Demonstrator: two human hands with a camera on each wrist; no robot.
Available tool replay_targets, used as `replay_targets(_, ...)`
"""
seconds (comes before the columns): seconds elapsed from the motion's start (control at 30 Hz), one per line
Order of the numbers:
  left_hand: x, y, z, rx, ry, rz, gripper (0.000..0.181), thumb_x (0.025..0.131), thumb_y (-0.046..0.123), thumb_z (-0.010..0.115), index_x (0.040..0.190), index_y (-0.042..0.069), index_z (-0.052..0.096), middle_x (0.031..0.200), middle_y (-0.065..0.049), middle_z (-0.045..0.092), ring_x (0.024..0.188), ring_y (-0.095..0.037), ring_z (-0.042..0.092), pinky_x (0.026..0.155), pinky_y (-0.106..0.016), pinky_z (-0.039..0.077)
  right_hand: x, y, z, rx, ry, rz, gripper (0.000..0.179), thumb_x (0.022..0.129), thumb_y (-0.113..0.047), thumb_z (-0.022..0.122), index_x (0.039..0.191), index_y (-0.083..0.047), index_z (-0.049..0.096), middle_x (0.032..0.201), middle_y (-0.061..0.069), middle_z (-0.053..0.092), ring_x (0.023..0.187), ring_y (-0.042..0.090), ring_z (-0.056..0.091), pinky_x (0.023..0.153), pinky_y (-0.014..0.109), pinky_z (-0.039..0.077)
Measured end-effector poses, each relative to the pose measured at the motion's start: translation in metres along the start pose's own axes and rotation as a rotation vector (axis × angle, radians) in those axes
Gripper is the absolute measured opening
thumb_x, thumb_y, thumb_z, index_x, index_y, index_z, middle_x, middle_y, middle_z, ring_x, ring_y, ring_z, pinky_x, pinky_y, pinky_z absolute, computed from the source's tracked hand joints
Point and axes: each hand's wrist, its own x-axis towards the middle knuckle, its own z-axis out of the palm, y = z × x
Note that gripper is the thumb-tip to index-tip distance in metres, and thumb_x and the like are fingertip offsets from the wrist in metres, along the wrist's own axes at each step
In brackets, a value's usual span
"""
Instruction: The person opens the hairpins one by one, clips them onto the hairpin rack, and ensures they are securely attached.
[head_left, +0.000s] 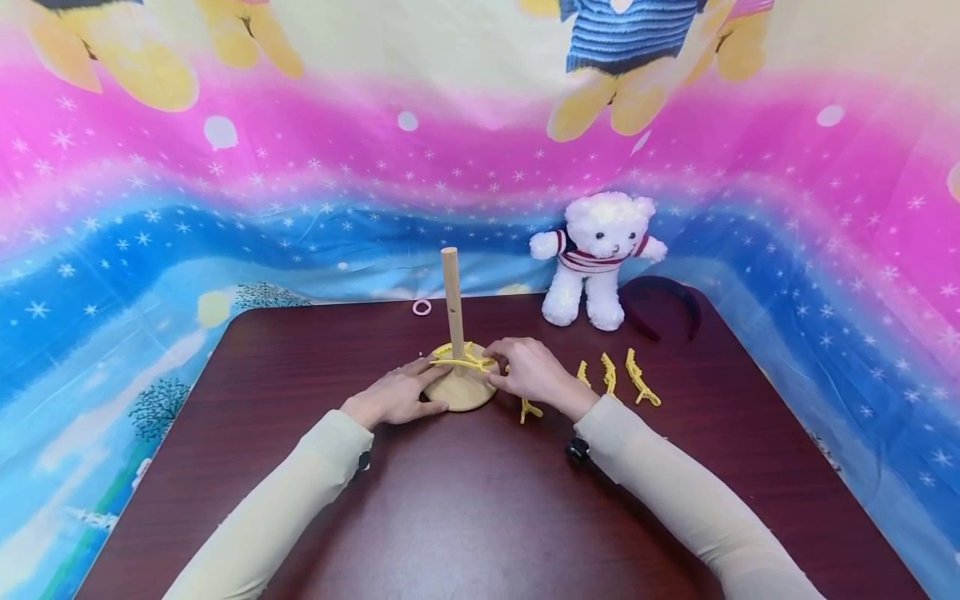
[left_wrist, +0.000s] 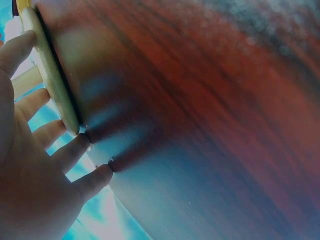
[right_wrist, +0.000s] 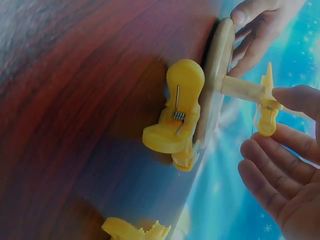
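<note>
Right wrist view: right fingers (right_wrist: 292,141) pinch plastic clip (right_wrist: 269,126); left fingers (right_wrist: 255,52) splayed against wooden disc (right_wrist: 217,62).

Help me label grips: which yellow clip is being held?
The yellow clip pinched in the right hand, by the wooden post. That grip sets it apart: neither hand holds another, and several other clips lie on the table.

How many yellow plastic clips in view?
5: one yellow plastic clip pinched by the right hand at the upright wooden post, one partly behind that hand, three to its right. That hand may hide more.
</note>
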Motion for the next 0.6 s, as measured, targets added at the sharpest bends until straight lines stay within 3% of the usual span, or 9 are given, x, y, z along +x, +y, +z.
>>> replay_targets(0.23,0.000,0.000,0.000,-0.003,0.005,-0.001,0.073,0.096,0.056,0.056,0.158,0.027,0.031,0.163,-0.016,0.028,0.150,-0.040,0.028,0.116,-0.058,0.033,-0.003,0.001,-0.006,0.003,-0.012,0.029,0.041,0.085,-0.035,0.080,0.119,-0.013,0.073,0.099,0.005,0.076,0.088,0.021,0.072,0.074,0.036,0.057)
replay_targets(0.6,0.001,-0.003,0.003,0.013,-0.006,-0.008,0.075,0.096,0.059,0.055,0.159,0.028,0.029,0.165,-0.014,0.025,0.151,-0.037,0.027,0.116,-0.058,0.033,-0.021,0.016,-0.023,-0.058,0.010,0.045,0.033,0.086,-0.029,0.078,0.116,-0.014,0.074,0.103,0.001,0.076,0.090,0.016,0.071,0.077,0.037,0.059)
